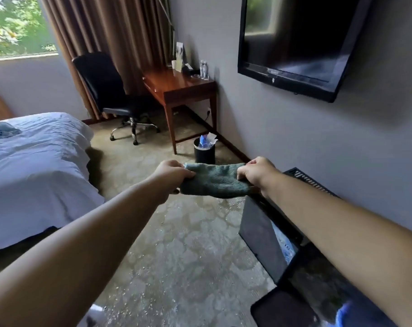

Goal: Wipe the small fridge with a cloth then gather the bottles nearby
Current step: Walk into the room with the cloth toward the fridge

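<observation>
Fingers of the left hand are curled tight round one end of a green cloth, and those of the right hand grip the other end. The cloth is pulled out between the 2 hands, up in the air over the carpet. Both arms are stretched forward. Just under the right forearm, low against the grey wall, stands the small black fridge. The cloth hangs near its far upper corner, and I cannot tell whether it touches. Well beyond, on the back corner of a wooden desk, stand what look like 2 clear bottles, close together by the wall. A black bin sits on the floor beside the desk leg, an office chair stands to the desk's left — and a white bed fills the left side.
</observation>
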{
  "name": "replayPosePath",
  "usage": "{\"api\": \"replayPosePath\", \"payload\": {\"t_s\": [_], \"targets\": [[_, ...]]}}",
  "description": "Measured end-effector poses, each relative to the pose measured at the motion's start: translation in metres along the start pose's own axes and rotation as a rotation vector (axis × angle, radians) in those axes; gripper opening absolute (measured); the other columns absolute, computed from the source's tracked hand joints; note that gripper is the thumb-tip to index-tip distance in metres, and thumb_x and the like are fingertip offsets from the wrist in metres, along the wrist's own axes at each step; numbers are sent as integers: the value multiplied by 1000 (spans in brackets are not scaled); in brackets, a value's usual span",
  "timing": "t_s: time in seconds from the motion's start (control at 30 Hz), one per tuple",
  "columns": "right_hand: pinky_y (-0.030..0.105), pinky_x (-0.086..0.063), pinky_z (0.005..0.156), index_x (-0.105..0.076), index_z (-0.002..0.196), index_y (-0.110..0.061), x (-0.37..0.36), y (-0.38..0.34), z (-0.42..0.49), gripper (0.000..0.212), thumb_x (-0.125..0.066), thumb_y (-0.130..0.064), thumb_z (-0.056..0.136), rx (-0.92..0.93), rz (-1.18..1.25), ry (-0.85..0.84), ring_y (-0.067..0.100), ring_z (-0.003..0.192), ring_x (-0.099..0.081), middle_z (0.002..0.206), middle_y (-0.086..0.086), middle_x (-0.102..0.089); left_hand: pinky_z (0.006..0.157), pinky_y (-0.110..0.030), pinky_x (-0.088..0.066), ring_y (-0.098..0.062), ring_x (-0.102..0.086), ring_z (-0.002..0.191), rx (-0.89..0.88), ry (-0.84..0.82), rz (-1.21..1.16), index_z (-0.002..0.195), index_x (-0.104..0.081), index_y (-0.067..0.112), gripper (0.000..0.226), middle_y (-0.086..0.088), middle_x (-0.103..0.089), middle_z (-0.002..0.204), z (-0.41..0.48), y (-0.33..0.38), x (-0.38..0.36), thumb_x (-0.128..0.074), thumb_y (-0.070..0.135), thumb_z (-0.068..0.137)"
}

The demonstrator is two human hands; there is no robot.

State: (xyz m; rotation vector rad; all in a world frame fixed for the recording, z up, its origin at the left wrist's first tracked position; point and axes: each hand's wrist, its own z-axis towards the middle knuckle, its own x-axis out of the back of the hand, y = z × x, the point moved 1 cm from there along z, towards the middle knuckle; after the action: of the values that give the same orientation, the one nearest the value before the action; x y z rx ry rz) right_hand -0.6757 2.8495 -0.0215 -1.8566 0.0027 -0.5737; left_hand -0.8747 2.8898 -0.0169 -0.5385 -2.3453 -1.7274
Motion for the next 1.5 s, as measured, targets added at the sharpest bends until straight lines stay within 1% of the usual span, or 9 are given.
{"api": "replayPosePath", "payload": {"t_s": [0.17, 0.33, 0.6, 0.7, 0.8, 0.93, 1.13, 1.3, 1.5], "targets": [[22, -41, 51, -49, 69, -16, 30, 3, 75, 24, -69, -3, 64, -49, 27, 114, 21, 64, -49, 76, 8, -53, 73, -35, -52, -19, -57, 85, -46, -65, 32, 82, -57, 17, 12, -6, -59, 89, 66, 36, -43, -68, 14, 83], [23, -35, 51, -47, 71, -14, 64, -8, 146, 24, -67, -1, 69, -54, 38, 144, 19, 62, -44, 72, 6, -48, 65, -31, -50, -21, -56, 88, -83, -92, 45, 73, -55, 19, 17, -5, -57, 87, 123, 81, -80, -68, 15, 83], [25, -35, 55, -47, 77, -15, 120, 8, 216, 26, -68, -5, 66, -112, 84, 250, 21, 68, -44, 81, 9, -52, 72, -34, -53, -20, -56, 82, -117, -187, 119, 76, -56, 17, 14, -6, -59, 88, 197, 126, -149, -69, 16, 82], [23, -37, 53, -45, 77, -15, 141, 20, 227, 26, -67, -4, 69, -165, 118, 298, 19, 67, -45, 80, 7, -51, 62, -29, -49, -16, -52, 72, -140, -233, 140, 73, -55, 17, 18, -4, -56, 80, 219, 137, -179, -70, 16, 82], [30, -42, 63, -44, 76, -15, 158, 31, 234, 27, -68, -8, 65, -221, 127, 379, 23, 75, -48, 85, 8, -52, 52, -25, -44, -15, -50, 64, -189, -283, 173, 74, -56, 15, 17, -3, -53, 73, 236, 147, -208, -71, 17, 81], [31, -43, 59, -42, 73, -14, 175, 42, 242, 26, -66, -4, 67, -281, 178, 471, 25, 73, -48, 78, 7, -47, 49, -25, -41, -17, -48, 59, -241, -395, 207, 71, -54, 13, 21, -4, -52, 68, 257, 155, -237, -72, 15, 80], [37, -55, 68, -45, 78, -14, 178, 41, 250, 25, -65, -5, 66, -320, 260, 613, 31, 85, -63, 89, 10, -56, 52, -25, -39, -15, -49, 63, -386, -532, 294, 88, -60, 8, 16, -4, -55, 74, 293, 178, -262, -70, 17, 82], [26, -46, 52, -43, 74, -12, 164, 22, 263, 23, -63, -1, 72, -359, 281, 711, 25, 68, -55, 76, 7, -51, 54, -26, -42, -16, -50, 66, -438, -642, 300, 83, -59, 9, 13, -6, -55, 78, 328, 197, -265, -68, 18, 84], [32, -52, 64, -46, 77, -10, 137, -10, 282, 18, -62, -2, 76, -399, 302, 762, 25, 74, -56, 80, 8, -52, 63, -31, -45, -20, -52, 77, -423, -752, 275, 94, -59, 5, 17, -7, -56, 82, 370, 220, -250, -68, 17, 85]]}}
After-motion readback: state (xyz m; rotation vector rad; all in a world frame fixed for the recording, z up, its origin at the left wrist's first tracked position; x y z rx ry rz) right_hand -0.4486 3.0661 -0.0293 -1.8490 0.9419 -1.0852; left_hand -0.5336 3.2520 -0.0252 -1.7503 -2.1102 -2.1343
